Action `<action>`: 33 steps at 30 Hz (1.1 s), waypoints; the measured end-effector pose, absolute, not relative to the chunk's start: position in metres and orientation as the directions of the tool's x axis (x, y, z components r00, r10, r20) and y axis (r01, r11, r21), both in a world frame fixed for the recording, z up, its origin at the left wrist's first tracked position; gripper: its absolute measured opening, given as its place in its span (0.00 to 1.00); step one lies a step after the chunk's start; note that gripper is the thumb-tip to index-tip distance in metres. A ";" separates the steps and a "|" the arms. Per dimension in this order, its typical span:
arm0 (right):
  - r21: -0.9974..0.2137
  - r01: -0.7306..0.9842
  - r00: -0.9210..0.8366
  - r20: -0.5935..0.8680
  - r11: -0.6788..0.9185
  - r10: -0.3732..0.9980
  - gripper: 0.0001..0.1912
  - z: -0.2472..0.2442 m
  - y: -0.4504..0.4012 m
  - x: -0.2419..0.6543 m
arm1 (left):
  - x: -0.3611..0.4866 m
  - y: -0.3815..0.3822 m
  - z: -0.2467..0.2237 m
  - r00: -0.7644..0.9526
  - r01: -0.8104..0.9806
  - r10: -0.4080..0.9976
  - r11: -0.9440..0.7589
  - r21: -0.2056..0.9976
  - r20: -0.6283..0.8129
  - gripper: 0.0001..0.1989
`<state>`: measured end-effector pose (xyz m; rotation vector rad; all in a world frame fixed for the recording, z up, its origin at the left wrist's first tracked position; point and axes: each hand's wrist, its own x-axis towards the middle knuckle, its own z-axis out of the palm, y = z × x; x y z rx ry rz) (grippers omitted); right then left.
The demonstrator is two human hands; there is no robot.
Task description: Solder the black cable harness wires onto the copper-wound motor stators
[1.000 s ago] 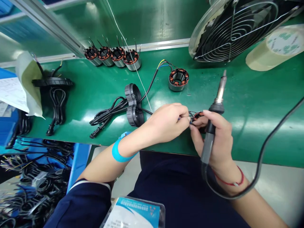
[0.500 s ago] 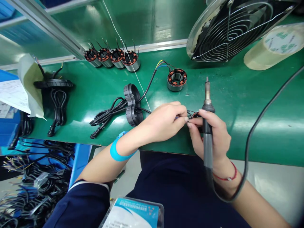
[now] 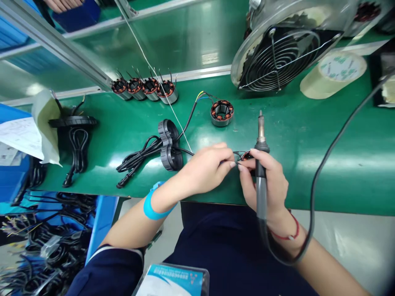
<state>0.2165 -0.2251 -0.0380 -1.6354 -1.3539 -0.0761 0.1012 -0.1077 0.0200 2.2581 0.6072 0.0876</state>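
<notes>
My right hand (image 3: 267,181) has a soldering iron (image 3: 261,181) tucked in it, tip pointing away from me. Its thumb and a finger also pinch a thin wire. My left hand (image 3: 211,166) is closed, fingertips pinching wires close to the right fingertips; the exact joint is too small to make out. Partly hidden behind the right fingers is a motor stator (image 3: 247,156) with copper windings. Just left of my left hand lie two black ribbed caps (image 3: 170,158) threaded on black cables (image 3: 143,152). Another stator (image 3: 222,114), with coloured leads joined to a cable, stands beyond my hands.
Several stators (image 3: 150,89) line the back rail. A caged fan (image 3: 277,61) and a tape roll (image 3: 333,76) are at back right. The iron's cord (image 3: 313,205) loops around my right wrist. A blue bin (image 3: 101,218) of cables sits lower left. A white strand (image 3: 154,74) crosses the bench.
The whole view has shifted a little, so the bench things appear lower and those at the right further left. Both hands keep almost the same pose and grip.
</notes>
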 end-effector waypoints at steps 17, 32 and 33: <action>-0.948 0.306 0.952 0.306 -0.082 0.019 0.04 0.007 -0.253 0.472 | 0.108 -0.095 0.015 0.861 0.364 0.504 -0.697 0.618 0.061 0.12; -0.857 0.455 0.869 0.368 -0.240 0.332 0.03 0.001 -0.243 0.570 | 0.101 -0.064 0.018 0.686 0.576 0.728 -0.562 0.594 0.023 0.14; -0.849 0.467 0.858 0.368 -0.247 0.358 0.04 -0.002 -0.241 0.568 | 0.102 -0.063 0.019 0.682 0.581 0.731 -0.557 0.593 0.017 0.14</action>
